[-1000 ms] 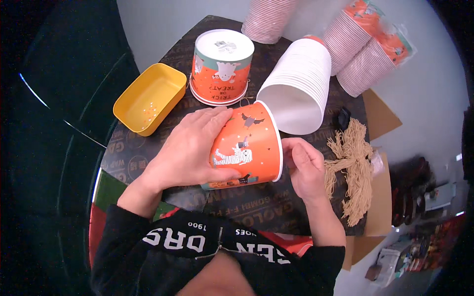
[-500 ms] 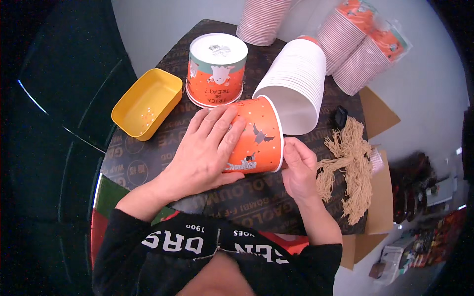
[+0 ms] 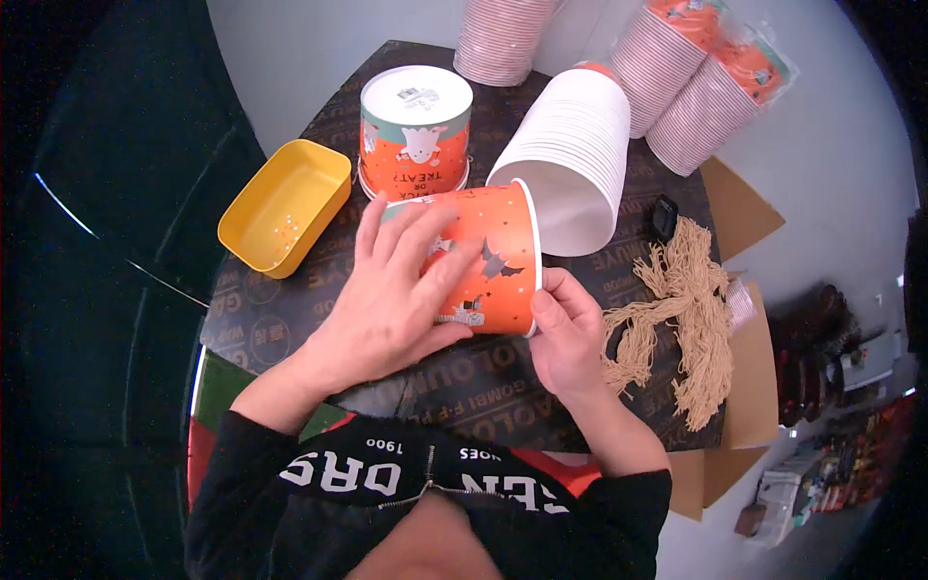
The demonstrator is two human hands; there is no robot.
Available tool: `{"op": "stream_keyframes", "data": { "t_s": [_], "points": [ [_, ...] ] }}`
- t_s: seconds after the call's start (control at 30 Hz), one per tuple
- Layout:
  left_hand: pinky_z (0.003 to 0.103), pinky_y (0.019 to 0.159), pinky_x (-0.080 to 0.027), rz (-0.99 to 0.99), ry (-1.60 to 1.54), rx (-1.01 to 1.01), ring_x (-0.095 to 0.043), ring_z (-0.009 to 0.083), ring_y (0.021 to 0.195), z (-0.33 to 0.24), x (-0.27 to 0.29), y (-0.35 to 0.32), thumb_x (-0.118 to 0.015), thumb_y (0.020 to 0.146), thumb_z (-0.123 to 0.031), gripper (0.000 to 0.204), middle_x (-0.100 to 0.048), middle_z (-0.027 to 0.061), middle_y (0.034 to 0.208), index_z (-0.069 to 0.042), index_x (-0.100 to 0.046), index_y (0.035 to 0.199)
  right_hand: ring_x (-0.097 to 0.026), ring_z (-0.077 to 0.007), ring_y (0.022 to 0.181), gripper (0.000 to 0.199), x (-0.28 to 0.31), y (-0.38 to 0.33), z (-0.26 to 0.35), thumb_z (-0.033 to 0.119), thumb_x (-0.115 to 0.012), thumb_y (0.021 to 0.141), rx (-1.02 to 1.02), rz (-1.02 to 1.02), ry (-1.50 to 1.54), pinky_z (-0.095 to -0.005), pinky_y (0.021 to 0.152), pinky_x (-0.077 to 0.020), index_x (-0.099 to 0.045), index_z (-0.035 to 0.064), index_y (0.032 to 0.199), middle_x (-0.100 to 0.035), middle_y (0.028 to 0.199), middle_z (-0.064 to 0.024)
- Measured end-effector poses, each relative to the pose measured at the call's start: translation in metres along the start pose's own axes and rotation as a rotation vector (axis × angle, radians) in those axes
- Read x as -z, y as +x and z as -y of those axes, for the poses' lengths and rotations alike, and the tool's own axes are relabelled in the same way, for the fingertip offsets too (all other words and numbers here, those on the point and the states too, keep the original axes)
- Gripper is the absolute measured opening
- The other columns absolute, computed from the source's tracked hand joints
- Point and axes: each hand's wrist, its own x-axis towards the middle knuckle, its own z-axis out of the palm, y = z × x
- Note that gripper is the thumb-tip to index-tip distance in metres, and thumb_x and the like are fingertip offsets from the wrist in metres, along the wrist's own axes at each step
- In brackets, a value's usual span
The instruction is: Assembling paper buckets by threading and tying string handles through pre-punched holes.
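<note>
An orange paper bucket point(image 3: 505, 232) with a bat print and a white rim lies on its side in front of me, its mouth turned to the right. My left hand point(image 3: 382, 295) rests over its wall and base end, fingers spread around it and thumb along the near side. With thumb and fingers, my right hand point(image 3: 568, 338) pinches the rim at the mouth. Just behind, another printed bucket point(image 3: 416, 159) stands upside down, its white base up. A nested stack of buckets point(image 3: 570, 145) lies beyond, its white open mouth toward me.
A yellow tub point(image 3: 319, 174) with small bits inside sits at the left. Bundles of tan cord point(image 3: 698, 319) and a small black object point(image 3: 664, 217) lie at the right. Plastic-wrapped bucket stacks point(image 3: 667, 72) stand at the back. Open cardboard flaps point(image 3: 749, 377) border the dark table point(image 3: 464, 387).
The held bucket has shifted slightly left in the picture. My left fingers have spread and lifted somewhat on its wall. My right hand still pinches the rim.
</note>
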Motion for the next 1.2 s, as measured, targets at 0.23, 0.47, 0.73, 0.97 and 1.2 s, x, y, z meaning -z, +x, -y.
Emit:
{"op": "stream_keyframes", "data": {
  "t_s": [0.23, 0.47, 0.73, 0.97, 1.2],
  "points": [
    [0.048, 0.089, -0.04, -0.216, -0.217, -0.169, -0.055, 0.028, 0.093, -0.011, -0.018, -0.002, -0.075, 0.069, -0.002, 0.029, -0.057, 0.0081, 0.098, -0.006, -0.06, 0.094, -0.049, -0.0019, 0.078, 0.014, -0.023, -0.01, -0.006, 0.01, -0.059, 0.099, 0.078, -0.033, -0.018, -0.0178, 0.068, -0.0394, -0.058, -0.0008, 0.109, -0.06, 0.095, 0.0022],
    [0.051, 0.097, -0.041, -0.352, -0.289, -0.033, -0.058, 0.0286, 0.09, -0.02, -0.028, -0.004, -0.074, 0.069, 0.004, 0.028, -0.059, 0.0079, 0.094, -0.006, -0.061, 0.092, -0.047, -0.0014, 0.077, 0.015, -0.022, -0.016, -0.008, 0.01, -0.059, 0.099, 0.114, 0.019, -0.132, -0.0173, 0.067, -0.0388, -0.058, -0.0008, 0.109, -0.058, 0.094, 0.0029],
    [0.055, 0.108, -0.037, -0.395, -0.255, 0.036, -0.063, 0.0281, 0.095, -0.032, -0.025, -0.008, -0.076, 0.07, 0.003, 0.027, -0.063, 0.0084, 0.095, -0.005, -0.063, 0.092, -0.051, -0.0064, 0.078, 0.011, -0.032, -0.023, -0.002, 0.006, -0.061, 0.097, 0.222, 0.045, -0.362, -0.0225, 0.069, -0.044, -0.057, -0.0021, 0.103, -0.057, 0.094, -0.0007],
    [0.055, 0.114, -0.03, -0.401, -0.202, 0.072, -0.064, 0.0293, 0.11, -0.035, -0.028, -0.014, -0.076, 0.072, 0.004, 0.026, -0.065, 0.0089, 0.097, -0.005, -0.064, 0.094, -0.053, -0.0115, 0.073, 0.01, -0.038, -0.019, -0.01, -0.002, -0.065, 0.09, 0.462, 0.01, -0.607, -0.0245, 0.066, -0.0449, -0.058, -0.0013, 0.097, -0.058, 0.09, -0.0065],
    [0.056, 0.115, -0.027, -0.387, -0.236, 0.127, -0.062, 0.0308, 0.118, -0.035, -0.03, -0.019, -0.074, 0.074, 0.005, 0.025, -0.065, 0.0089, 0.099, -0.006, -0.063, 0.094, -0.055, -0.0152, 0.071, 0.012, -0.04, -0.017, -0.015, -0.005, -0.066, 0.087, 0.588, 0.013, -0.717, -0.0266, 0.063, -0.0462, -0.058, -0.001, 0.095, -0.059, 0.09, -0.0093]
  ]
}}
